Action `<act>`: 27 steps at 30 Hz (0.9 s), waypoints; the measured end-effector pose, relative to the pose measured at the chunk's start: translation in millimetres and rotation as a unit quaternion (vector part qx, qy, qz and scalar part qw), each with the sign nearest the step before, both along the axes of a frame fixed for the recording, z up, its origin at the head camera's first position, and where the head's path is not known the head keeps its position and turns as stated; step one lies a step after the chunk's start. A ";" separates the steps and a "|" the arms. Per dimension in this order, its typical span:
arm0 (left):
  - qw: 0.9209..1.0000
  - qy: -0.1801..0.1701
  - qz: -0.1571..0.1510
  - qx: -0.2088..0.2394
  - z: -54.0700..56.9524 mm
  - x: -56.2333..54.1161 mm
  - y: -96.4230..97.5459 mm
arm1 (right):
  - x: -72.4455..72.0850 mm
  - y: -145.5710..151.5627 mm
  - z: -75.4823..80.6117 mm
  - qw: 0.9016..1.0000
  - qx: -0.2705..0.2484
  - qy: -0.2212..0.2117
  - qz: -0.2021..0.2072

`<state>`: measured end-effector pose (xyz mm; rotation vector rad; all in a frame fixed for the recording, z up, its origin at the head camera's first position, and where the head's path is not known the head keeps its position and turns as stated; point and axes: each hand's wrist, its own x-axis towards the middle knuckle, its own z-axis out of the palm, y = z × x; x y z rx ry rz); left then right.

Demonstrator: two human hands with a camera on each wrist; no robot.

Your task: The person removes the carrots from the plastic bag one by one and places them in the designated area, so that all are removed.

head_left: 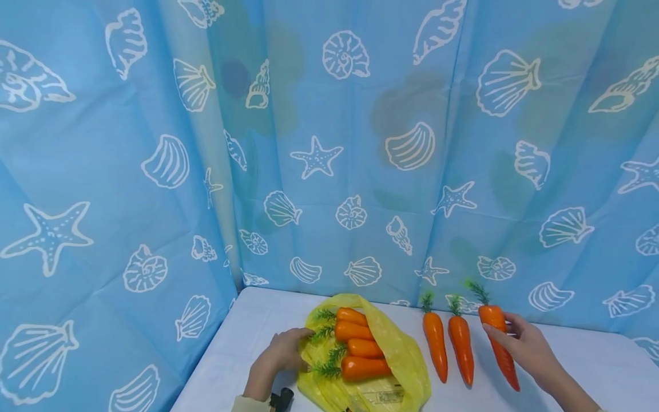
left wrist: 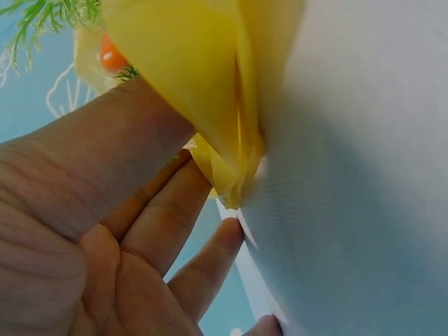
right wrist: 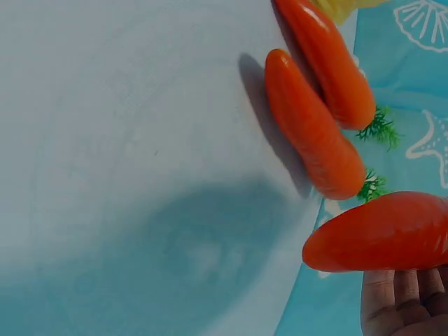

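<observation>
My right hand grips a toy carrot with its green top pointing away from me. Thumb and fingers lie on opposite sides of it; in the right wrist view this carrot hangs over its shadow. Two more carrots, the near one and its neighbour, lie side by side to the left. At the left, a yellow plastic bag lies with its mouth spread, several carrots inside. My left hand pinches the bag's left edge, the yellow film running between thumb and fingers.
The white table ends at a blue curtain printed with white shells and starfish, which also runs along the left side. A small black object shows by the left wrist.
</observation>
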<state>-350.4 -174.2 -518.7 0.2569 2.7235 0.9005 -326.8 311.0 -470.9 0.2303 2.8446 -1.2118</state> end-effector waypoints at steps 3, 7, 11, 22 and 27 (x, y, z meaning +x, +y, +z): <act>1.000 -0.002 0.000 0.001 -1.1 0.2 -1.0 | -1.2 2.1 -3.6 1.000 -0.011 -0.007 -0.006; 1.000 -0.004 0.003 0.002 -1.1 0.3 -2.7 | -3.5 3.4 -8.1 1.000 -0.022 -0.010 -0.010; 1.000 -0.007 0.008 0.003 -1.3 0.3 -3.5 | -5.6 4.3 -11.2 1.000 -0.025 -0.012 -0.014; 1.000 -0.001 0.004 0.005 -2.4 0.0 -2.0 | -7.6 6.0 -13.8 0.999 -0.025 -0.020 -0.019; 1.000 0.004 0.002 0.001 -2.9 -1.0 -1.8 | -8.1 9.2 -12.8 0.999 -0.017 -0.025 -0.024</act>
